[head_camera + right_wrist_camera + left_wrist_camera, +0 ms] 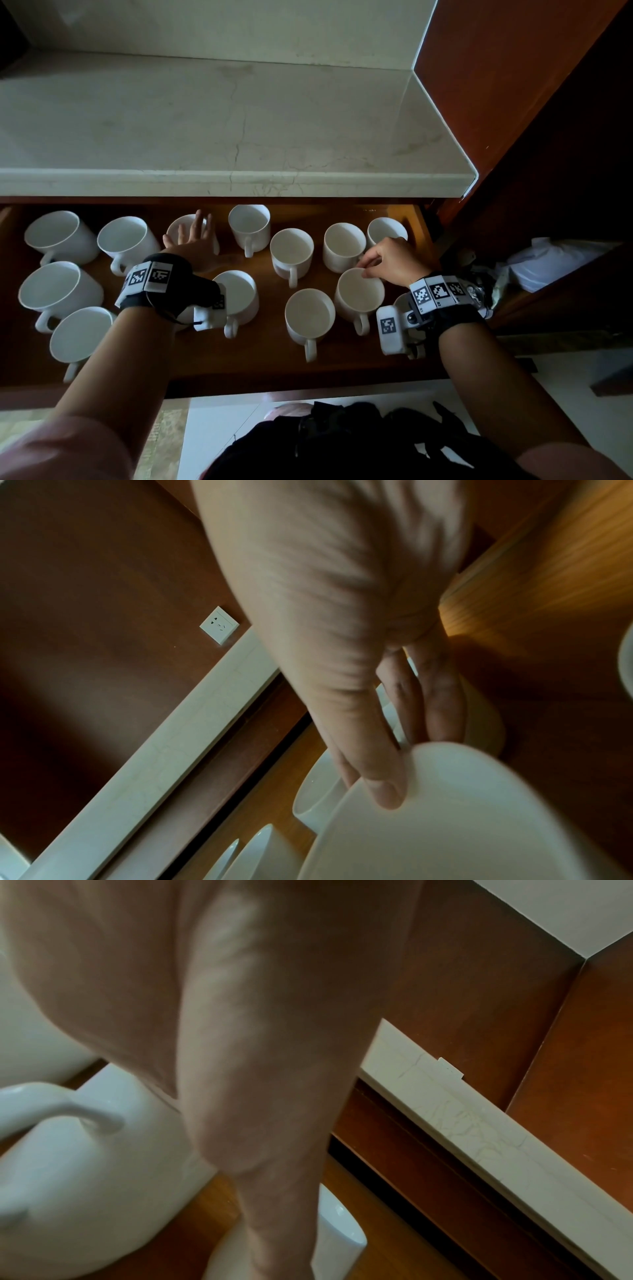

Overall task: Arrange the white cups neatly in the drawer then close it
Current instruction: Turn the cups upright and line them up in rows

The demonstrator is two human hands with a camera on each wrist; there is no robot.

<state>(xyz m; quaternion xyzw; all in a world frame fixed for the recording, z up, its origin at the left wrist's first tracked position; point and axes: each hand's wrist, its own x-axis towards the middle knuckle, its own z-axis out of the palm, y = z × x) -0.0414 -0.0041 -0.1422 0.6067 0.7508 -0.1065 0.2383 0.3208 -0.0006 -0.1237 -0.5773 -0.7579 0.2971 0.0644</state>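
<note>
The wooden drawer stands pulled out, with several white cups upright in it and most handles facing me. My right hand pinches the far rim of a white cup at the front right. In the right wrist view the thumb lies inside the rim of that cup and the other fingers lie outside. My left hand is spread with straight fingers over a cup in the back row. The left wrist view shows the palm beside a cup with its handle.
A pale marble countertop overhangs the back of the drawer. A dark wooden panel rises at the right, with a white bundle on a shelf below it. Bare drawer floor shows along the front edge. A wall socket sits above the counter.
</note>
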